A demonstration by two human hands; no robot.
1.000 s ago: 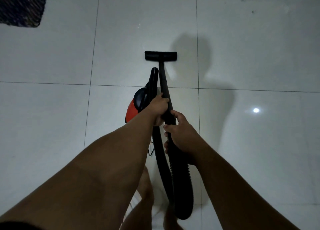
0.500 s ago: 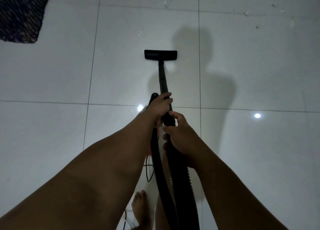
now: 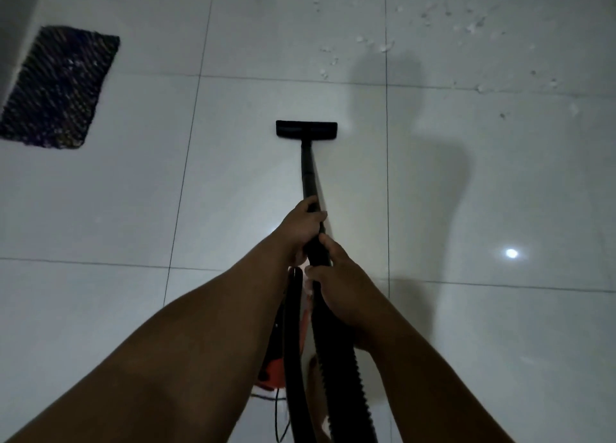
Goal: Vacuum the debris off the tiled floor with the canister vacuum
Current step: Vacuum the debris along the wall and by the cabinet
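Both hands grip the black vacuum wand (image 3: pixel 308 172). My left hand (image 3: pixel 301 231) is wrapped around it higher up, and my right hand (image 3: pixel 340 287) holds it just below, where the ribbed hose (image 3: pixel 343 376) begins. The flat black floor nozzle (image 3: pixel 306 130) rests on the white tiled floor (image 3: pixel 233 192) ahead of me. White debris (image 3: pixel 383 46) lies scattered beyond the nozzle, at the top centre and top right. The orange canister (image 3: pixel 275 374) sits low between my arms, mostly hidden by my left forearm.
A dark woven mat (image 3: pixel 60 87) lies at the upper left beside a wall edge. A thin black cord (image 3: pixel 276 419) trails under the canister. A bare foot (image 3: pixel 315 392) shows beside the hose. My shadow falls on the tiles right of the wand.
The view has tilted up and forward, so more debris shows at the top and the mat sits lower. The nozzle has been pushed ahead, and the canister now lies nearer my feet. Both grips are unchanged.
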